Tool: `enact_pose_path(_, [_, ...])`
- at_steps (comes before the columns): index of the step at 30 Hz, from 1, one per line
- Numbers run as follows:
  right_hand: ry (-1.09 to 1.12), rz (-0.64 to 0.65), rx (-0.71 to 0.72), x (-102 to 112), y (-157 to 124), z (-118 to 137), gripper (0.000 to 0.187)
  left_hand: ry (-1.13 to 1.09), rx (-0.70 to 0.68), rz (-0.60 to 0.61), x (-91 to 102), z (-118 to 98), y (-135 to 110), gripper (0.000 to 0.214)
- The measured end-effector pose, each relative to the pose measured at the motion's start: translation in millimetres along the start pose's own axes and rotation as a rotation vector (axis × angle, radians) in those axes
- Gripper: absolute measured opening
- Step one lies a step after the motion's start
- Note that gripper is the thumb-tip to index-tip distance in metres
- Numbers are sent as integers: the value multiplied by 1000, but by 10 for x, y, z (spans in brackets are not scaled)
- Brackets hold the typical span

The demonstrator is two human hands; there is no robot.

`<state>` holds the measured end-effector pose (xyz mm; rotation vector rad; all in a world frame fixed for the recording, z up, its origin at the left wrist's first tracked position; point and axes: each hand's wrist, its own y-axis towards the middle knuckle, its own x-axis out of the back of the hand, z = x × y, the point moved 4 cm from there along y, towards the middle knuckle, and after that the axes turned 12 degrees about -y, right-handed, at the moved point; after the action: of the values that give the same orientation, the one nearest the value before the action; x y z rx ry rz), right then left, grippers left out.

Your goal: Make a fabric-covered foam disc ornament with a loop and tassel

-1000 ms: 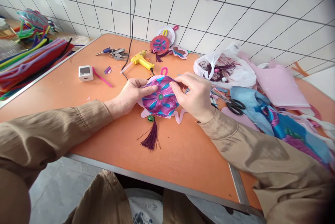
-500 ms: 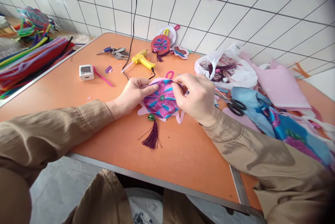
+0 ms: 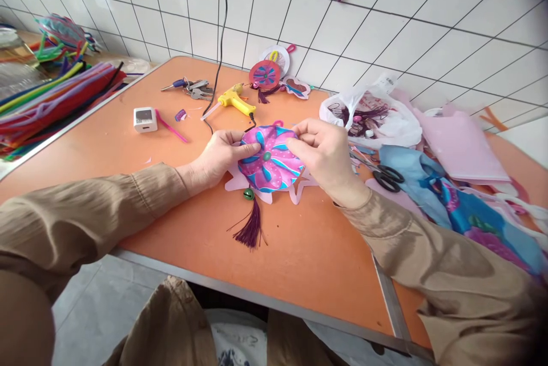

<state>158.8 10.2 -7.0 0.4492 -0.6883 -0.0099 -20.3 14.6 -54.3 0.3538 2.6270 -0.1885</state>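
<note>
A round pleated fabric flower (image 3: 274, 171), purple-pink and blue with a green bead at its centre, is held between my hands. My left hand (image 3: 218, 157) pinches its left edge, thumb on top. On the opposite side, my right hand (image 3: 323, 155) grips the upper right edge between thumb and fingers. Beneath the flower lies a pale pink cut-out shape (image 3: 296, 192), mostly hidden. A green bell (image 3: 248, 194) and a dark purple tassel (image 3: 252, 229) rest on the table below it. Part of a pink loop (image 3: 278, 124) peeks out behind the flower's top.
Beyond my hands are a yellow glue gun (image 3: 237, 100), keys (image 3: 199, 91) and a white box-shaped device (image 3: 145, 119). Finished round ornaments (image 3: 264, 73) lean at the wall. To the right sit a plastic bag (image 3: 398, 123), black-handled scissors (image 3: 388, 177) and blue fabric (image 3: 411, 175).
The flower has tilted, its face now turned more toward me and covering more of the pink loop. My right hand has shifted slightly right along its edge.
</note>
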Motion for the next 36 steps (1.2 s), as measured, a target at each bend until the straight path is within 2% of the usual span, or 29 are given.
enact_pose_path(3, [-92, 53, 109, -20, -15, 51, 29, 38, -22, -19, -22, -28, -20, 30])
enact_pose_path(7, [-242, -48, 230, -17, -48, 115, 22, 111, -30, -8, -74, -69, -60, 21])
enact_pose_path(9, [-274, -52, 225, -33, -64, 117, 18, 131, -47, -8, -88, -89, -75, 19])
enact_pose_path(11, [-271, 3, 187, -59, -75, 108, 20, 135, -55, -12, -92, -96, -84, 18])
enact_pose_path(13, [-264, 61, 161, -77, -81, 110, 26, 133, -48, -12, -93, -88, -88, 18])
enact_pose_path(17, [-305, 76, 159, -78, -73, 114, 39, 131, -33, 19, -94, -56, -81, 20])
enact_pose_path(20, [-292, 118, 108, -93, -69, 75, 35, 85, -75, 17, -70, -52, -64, 20])
enact_pose_path(22, [-283, 88, 122, -80, -70, 78, 29, 59, -80, 20, -54, -46, -52, 18])
enact_pose_path(25, [-286, -61, 181, -21, -66, 115, 18, 43, -56, 31, -52, -35, -49, 20])
enact_pose_path(27, [-187, -95, 139, -13, -52, 95, 22, 27, -54, 36, -64, -40, -56, 23])
enact_pose_path(28, [-98, -66, 87, -31, -42, 67, 26, 19, -54, 41, -74, -44, -61, 24])
enact_pose_path(31, [156, 120, -97, -143, -34, -32, 26, 18, -55, 44, -94, -56, -66, 27])
enact_pose_path(33, [180, 178, -156, -188, -45, -65, 18, 58, -49, 18, -87, -63, -61, 28])
enact_pose_path(36, [145, 132, -123, -180, -54, -48, 22, 139, -55, -19, -60, -80, -48, 32])
